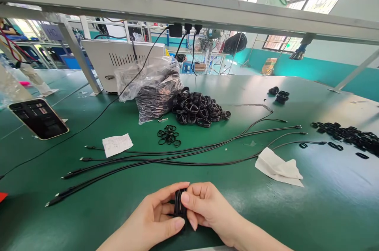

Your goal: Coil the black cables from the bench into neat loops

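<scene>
A coiled black cable stands on edge between my two hands near the front of the green table. My left hand is closed on the coil, thumb low and fingertips at its top. From the other side, my right hand pinches the same coil with thumb and fingers. Beyond the hands, several straight black cables lie across the table with their connectors at both ends. A small heap of black rings sits behind them. Farther back is a pile of coiled cables.
A plastic bag of black items stands beside the coil pile. On the right lie scattered black rings and a crumpled white cloth. A paper slip and a phone are at left. A metal shelf beam crosses above.
</scene>
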Available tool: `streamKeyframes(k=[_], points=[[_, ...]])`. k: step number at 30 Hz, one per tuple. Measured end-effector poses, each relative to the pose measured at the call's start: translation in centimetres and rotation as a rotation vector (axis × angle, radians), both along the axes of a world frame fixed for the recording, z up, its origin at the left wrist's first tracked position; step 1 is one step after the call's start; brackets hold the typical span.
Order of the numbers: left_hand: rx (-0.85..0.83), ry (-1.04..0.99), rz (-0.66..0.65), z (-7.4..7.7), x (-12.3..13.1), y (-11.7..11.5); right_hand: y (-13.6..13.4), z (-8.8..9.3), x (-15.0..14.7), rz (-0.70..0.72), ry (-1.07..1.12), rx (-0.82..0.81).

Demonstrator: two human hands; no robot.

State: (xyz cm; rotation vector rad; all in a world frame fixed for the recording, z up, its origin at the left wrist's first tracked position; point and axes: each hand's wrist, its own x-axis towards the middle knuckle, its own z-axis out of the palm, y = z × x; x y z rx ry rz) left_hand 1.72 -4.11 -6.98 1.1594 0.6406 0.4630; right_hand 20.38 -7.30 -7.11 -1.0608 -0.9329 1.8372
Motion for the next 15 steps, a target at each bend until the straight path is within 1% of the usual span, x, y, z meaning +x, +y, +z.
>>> streamKeyframes(k=[2, 5, 8, 12, 15], points=[[-0.005, 0.009, 0.058, 0.1, 0.1, -0.1, 0.0, 0.1, 0.1, 0.013, -0.033, 0.038], [-0.021, 0.035, 0.125, -0.1, 0.3, -0.3, 0.0, 0.1, 0.2, -0.01, -0.087, 0.078], [-0.033, 0.093, 0.161, -0.3, 0.6, -0.3, -0.1, 0.2, 0.2, -0.021, -0.102, 0.107], [-0.019, 0.143, 0.225, -0.6, 0.9, -0.5, 0.1, 0.3, 0.2, -0.017, -0.196, 0.15], [-0.003, 0.139, 0.229, -1.0, 1.0, -0.5, 0.2, 0.4, 0.3, 0.008, -0.231, 0.179]])
